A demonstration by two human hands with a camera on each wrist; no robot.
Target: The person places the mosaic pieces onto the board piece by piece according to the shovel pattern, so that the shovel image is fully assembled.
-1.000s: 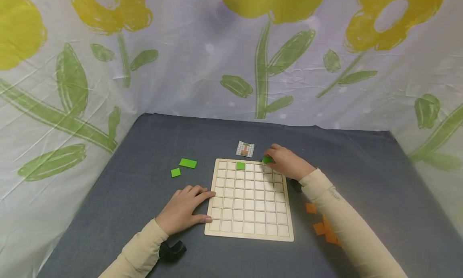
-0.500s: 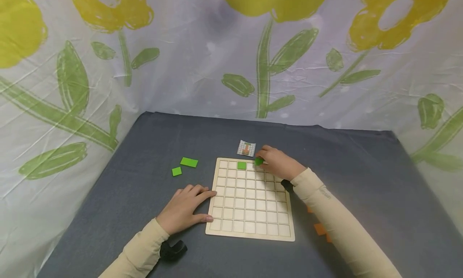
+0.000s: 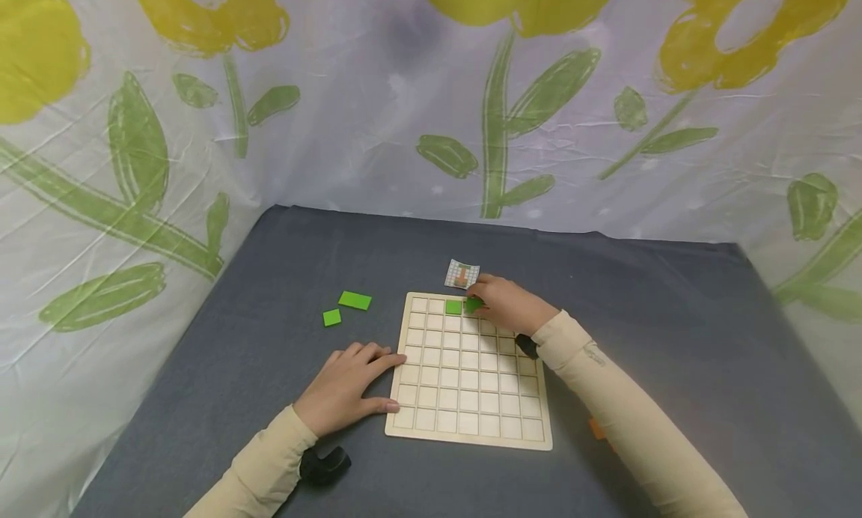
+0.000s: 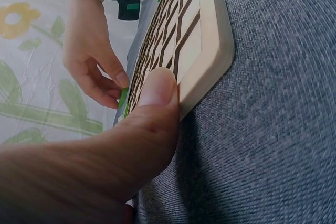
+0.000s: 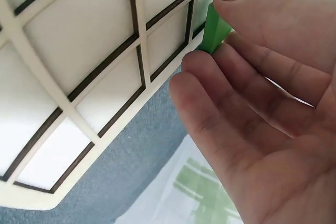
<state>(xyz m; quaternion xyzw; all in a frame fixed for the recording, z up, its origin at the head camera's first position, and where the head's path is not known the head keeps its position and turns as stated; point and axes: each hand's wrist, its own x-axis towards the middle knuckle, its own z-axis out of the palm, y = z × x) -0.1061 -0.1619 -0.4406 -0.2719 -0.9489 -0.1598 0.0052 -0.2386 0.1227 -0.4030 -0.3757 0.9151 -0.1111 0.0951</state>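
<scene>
A pale wooden grid board (image 3: 468, 382) lies on the dark cloth, with one green square tile (image 3: 454, 307) in its far row. My right hand (image 3: 515, 306) pinches another green tile (image 5: 214, 31) between thumb and fingers, at the far row just right of the first. In the right wrist view this piece is tilted against the board's edge cells. My left hand (image 3: 346, 391) rests at the board's left edge, index fingertip and thumb (image 4: 157, 90) touching the rim, fingers loosely extended.
Left of the board lie a green rectangular tile (image 3: 355, 300) and a small green square (image 3: 332, 317). A small card printed with a grid pattern (image 3: 462, 274) sits beyond the far edge. Orange pieces (image 3: 596, 429) at the right are mostly hidden by the right sleeve (image 3: 606, 387).
My right hand has moved left along the board's far edge, carrying the green tile close beside the placed one. The left hand keeps its place at the left edge.
</scene>
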